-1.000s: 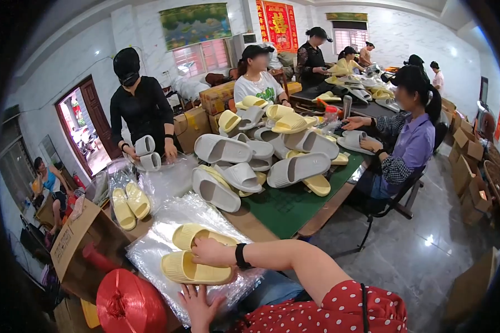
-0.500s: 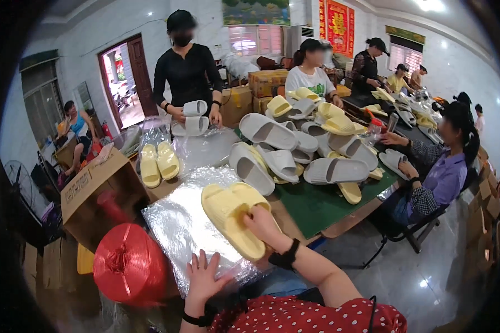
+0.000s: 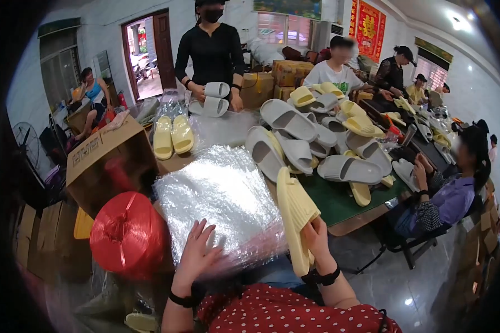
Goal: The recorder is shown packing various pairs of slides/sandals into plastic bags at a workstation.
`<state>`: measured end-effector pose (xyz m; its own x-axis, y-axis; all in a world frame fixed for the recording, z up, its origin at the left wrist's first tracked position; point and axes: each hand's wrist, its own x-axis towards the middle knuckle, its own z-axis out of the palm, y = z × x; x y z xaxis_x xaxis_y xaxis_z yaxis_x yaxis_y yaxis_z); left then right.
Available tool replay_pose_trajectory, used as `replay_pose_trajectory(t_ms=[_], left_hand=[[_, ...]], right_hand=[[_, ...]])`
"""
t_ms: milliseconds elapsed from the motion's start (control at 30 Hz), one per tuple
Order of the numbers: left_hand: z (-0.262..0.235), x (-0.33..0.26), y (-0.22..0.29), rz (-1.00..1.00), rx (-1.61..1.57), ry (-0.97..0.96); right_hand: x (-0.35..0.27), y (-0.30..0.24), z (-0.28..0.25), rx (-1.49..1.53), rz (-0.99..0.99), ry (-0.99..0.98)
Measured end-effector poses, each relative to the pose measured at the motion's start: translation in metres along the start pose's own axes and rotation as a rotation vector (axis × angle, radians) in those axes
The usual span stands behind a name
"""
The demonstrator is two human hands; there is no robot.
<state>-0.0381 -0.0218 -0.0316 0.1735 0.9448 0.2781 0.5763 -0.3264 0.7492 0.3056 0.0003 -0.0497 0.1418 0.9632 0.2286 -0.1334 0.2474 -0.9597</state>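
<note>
My right hand (image 3: pixel 318 240) grips a pair of pale yellow slide slippers (image 3: pixel 295 219), fingers tucked in under the straps. The slippers stand on edge, toes pointing away from me, beside the right edge of a stack of clear, shiny plastic bags (image 3: pixel 208 186). Over the near left part of those bags is my left hand (image 3: pixel 197 252), its fingers spread and holding nothing; whether it touches them I cannot tell. Beyond the right hand, grey and yellow slippers (image 3: pixel 350 168) lie heaped on a green mat (image 3: pixel 334 206).
A red roll of plastic twine (image 3: pixel 129 233) and an open cardboard box (image 3: pixel 108 155) stand left. Yellow slippers (image 3: pixel 173 136) lie past the bags. Across the table a person in black (image 3: pixel 210 55) holds grey slippers (image 3: pixel 215 99); a person in purple (image 3: pixel 447 194) sits right.
My right hand has swung the yellow slippers rightward off the middle of the bags and tipped them onto their edge. The left hand stays spread near the bags' front edge. The whole view has shifted.
</note>
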Motion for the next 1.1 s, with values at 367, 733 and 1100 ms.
replay_pose_trajectory(t_ms=[367,733,1100], left_hand=[[0.006,0.012,-0.012,0.101,0.449,-0.070],[0.009,0.028,0.001,0.064,0.044,0.181],[0.011,0.022,0.031,0.384,0.404,0.018]], right_hand=[[-0.006,-0.010,0.006,-0.035,-0.069,-0.008],[-0.033,-0.051,0.041,-0.465,-0.273,-0.697],[-0.032,-0.022,0.067,-1.024,-0.294,-0.498]])
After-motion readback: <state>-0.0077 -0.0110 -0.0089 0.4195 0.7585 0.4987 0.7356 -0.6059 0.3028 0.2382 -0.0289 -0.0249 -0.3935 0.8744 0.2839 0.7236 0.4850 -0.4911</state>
